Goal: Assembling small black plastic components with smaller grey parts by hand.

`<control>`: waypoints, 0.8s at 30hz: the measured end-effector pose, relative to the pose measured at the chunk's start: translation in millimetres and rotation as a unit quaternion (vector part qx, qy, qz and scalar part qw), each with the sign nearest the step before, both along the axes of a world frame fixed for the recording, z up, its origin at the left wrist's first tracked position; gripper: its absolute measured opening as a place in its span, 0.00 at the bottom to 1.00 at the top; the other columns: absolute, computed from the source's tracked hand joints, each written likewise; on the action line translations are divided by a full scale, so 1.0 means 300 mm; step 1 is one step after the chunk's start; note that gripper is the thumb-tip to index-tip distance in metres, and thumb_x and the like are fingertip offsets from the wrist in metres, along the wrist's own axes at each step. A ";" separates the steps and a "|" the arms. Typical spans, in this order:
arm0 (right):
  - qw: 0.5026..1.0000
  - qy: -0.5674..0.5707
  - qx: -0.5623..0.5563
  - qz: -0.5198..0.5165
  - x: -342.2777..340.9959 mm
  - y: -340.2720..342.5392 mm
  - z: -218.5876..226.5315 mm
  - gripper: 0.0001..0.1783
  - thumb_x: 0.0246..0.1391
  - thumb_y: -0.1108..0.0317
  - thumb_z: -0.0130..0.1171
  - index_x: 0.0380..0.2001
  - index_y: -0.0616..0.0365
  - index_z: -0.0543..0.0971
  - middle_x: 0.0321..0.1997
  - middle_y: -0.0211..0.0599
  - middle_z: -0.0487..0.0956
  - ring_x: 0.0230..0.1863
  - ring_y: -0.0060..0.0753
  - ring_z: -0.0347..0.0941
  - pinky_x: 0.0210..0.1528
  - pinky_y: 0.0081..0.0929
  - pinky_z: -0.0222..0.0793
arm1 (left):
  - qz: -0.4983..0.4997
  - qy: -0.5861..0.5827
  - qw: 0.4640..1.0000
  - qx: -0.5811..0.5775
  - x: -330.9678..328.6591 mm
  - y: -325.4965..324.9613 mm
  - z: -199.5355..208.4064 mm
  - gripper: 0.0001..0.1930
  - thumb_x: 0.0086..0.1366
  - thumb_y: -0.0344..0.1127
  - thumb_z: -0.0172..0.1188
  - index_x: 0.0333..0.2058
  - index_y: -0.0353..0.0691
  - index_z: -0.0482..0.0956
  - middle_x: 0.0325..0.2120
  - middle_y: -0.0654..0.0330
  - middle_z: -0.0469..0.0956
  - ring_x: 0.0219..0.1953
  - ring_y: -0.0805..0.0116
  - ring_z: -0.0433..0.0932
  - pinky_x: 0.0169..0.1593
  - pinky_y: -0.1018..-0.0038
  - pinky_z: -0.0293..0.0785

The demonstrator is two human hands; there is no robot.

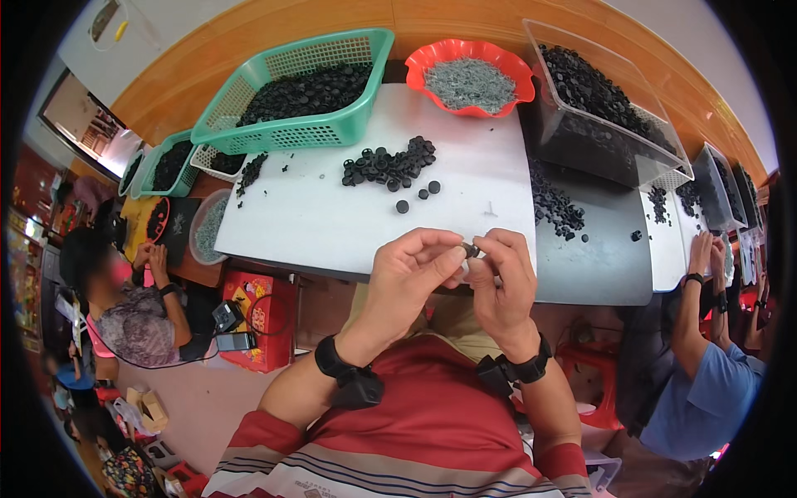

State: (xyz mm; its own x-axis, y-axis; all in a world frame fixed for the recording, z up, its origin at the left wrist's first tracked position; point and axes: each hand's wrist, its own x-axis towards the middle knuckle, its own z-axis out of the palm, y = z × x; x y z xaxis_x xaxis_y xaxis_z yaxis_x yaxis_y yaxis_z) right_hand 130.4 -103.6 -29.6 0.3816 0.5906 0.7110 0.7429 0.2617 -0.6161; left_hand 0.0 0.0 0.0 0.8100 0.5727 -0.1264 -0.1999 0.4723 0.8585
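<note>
Above the near edge of the white work surface, my left hand (405, 274) and my right hand (508, 286) meet fingertip to fingertip. Both pinch a small dark part (471, 249) between thumb and forefinger; the fingers cover most of it, so its exact shape is hidden. Beyond my hands lies a heap of small round black plastic caps (386, 164). A few stray from it toward me, among them one loose cap (403, 207). Near my right fingers a small pale, pin-like piece (490, 211) rests on the white surface.
A green basket (274, 137) of black parts and a red wavy-rimmed bowl (526, 85) of grey pin-like pieces stand at the back. To the right is a clear bin (677, 170) of black parts. Other people (137, 311) work at left and right (706, 390).
</note>
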 end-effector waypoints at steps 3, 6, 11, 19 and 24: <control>0.998 0.063 0.000 0.007 -0.005 0.000 -0.011 0.11 0.63 0.74 0.61 0.47 0.63 0.77 0.46 0.44 0.74 0.26 0.29 0.72 0.26 0.23 0.73 | 0.060 0.063 0.982 0.167 -0.016 0.022 0.008 0.15 0.65 0.30 0.67 0.50 0.39 0.81 0.37 0.61 0.83 0.34 0.70 0.81 0.41 0.77 0.79; 0.992 0.126 0.006 0.021 -0.010 0.002 -0.008 0.10 0.63 0.75 0.60 0.47 0.64 0.76 0.45 0.43 0.73 0.26 0.23 0.71 0.25 0.20 0.72 | 0.207 0.192 0.785 0.551 -0.024 0.094 0.004 0.10 0.60 0.27 0.68 0.41 0.36 0.83 0.38 0.57 0.84 0.36 0.67 0.82 0.42 0.73 0.78; 0.987 0.159 0.005 0.039 0.000 -0.003 -0.009 0.10 0.65 0.76 0.57 0.47 0.66 0.75 0.45 0.41 0.72 0.25 0.18 0.71 0.25 0.17 0.72 | 0.171 0.221 0.694 0.664 -0.021 0.203 -0.017 0.12 0.58 0.27 0.65 0.42 0.37 0.84 0.42 0.54 0.83 0.46 0.52 0.79 0.50 0.64 0.76; 0.981 0.186 0.003 0.056 0.005 -0.006 -0.009 0.09 0.65 0.76 0.57 0.47 0.66 0.75 0.46 0.41 0.72 0.25 0.17 0.71 0.26 0.15 0.71 | 0.094 0.204 0.711 0.666 -0.013 0.253 -0.014 0.08 0.60 0.26 0.64 0.38 0.35 0.86 0.41 0.54 0.84 0.41 0.59 0.82 0.47 0.68 0.78; 0.981 0.185 0.002 0.056 0.007 -0.002 -0.011 0.09 0.65 0.76 0.57 0.47 0.66 0.75 0.46 0.40 0.72 0.25 0.17 0.71 0.26 0.15 0.71 | 0.056 0.148 0.890 0.428 -0.015 0.221 0.000 0.07 0.62 0.24 0.65 0.39 0.32 0.86 0.39 0.58 0.83 0.41 0.70 0.82 0.43 0.75 0.78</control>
